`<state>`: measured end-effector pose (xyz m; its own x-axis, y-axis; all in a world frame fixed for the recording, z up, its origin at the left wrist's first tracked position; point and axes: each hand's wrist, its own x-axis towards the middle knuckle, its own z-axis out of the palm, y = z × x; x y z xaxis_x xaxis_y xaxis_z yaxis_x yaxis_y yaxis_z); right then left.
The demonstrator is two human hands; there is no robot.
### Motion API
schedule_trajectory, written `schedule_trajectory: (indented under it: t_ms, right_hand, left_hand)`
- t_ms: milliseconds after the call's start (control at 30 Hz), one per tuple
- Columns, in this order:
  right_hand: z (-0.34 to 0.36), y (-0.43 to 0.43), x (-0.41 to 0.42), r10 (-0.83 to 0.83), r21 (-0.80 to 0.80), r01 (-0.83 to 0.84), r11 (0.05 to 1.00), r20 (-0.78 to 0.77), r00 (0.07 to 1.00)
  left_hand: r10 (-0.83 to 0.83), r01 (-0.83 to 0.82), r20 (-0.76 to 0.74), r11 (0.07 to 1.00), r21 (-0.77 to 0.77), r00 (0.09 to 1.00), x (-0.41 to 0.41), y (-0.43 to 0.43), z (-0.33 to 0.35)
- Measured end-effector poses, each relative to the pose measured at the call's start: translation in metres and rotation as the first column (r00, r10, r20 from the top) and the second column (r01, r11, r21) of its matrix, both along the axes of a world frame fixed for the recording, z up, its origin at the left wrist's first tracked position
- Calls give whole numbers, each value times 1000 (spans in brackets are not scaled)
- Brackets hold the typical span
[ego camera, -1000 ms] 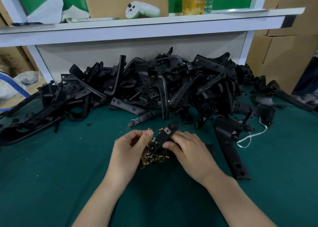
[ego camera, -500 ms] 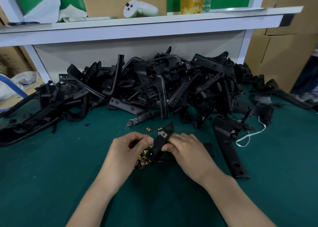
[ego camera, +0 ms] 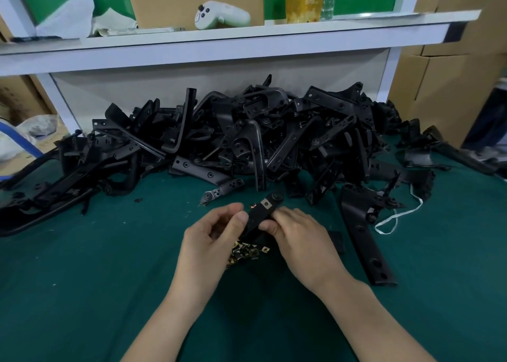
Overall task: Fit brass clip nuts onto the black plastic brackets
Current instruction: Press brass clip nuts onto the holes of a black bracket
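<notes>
- The green surface [ego camera: 82, 293] stretches wide to the left of the held bracket [ego camera: 259, 213] and on to the near edge.
- Left hand [ego camera: 208, 241]: fingers curled, thumb pinching the held bracket's left edge.
- Right hand [ego camera: 301, 238]: fingers clamped on its right edge.
- The brass clip nuts [ego camera: 247, 253] lie heaped just below the held bracket.
- The bracket pile [ego camera: 247, 142] stands behind the held bracket, and a long bracket [ego camera: 362, 238] lies to its right.

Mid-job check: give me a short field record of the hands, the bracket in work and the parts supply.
left hand: pinches the bracket at its left edge
right hand: grips the bracket from the right
bracket: tilted, one clip nut fitted near its far end
loose clip nuts: heap on the mat beneath the hands
bracket pile: behind, across the mat
</notes>
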<state>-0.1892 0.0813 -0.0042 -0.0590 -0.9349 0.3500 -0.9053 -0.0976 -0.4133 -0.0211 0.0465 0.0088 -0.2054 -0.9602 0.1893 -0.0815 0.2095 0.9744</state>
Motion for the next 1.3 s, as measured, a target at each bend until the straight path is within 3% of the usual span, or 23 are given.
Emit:
schedule_trajectory:
  t_ms: [100, 433, 933, 1300]
  right_hand:
    - [0, 0, -2, -39, -8, 39, 999, 6, 999]
    - [-2, 0, 0, -24, 50, 22, 999, 50, 998]
    - [-6, -1, 0, -30, 13, 29, 999, 88, 996]
    - [-6, -1, -1, -27, 13, 26, 1000, 78, 997]
  left_hand:
    - [-50, 50, -21, 999, 11, 999, -4, 2, -3]
    - [28, -8, 157, 992, -126, 987, -10, 3, -12]
    - [47, -6, 198, 979, -203, 979, -10, 3, -16]
    - [129, -28, 276, 939, -344, 952, -5, -1, -20]
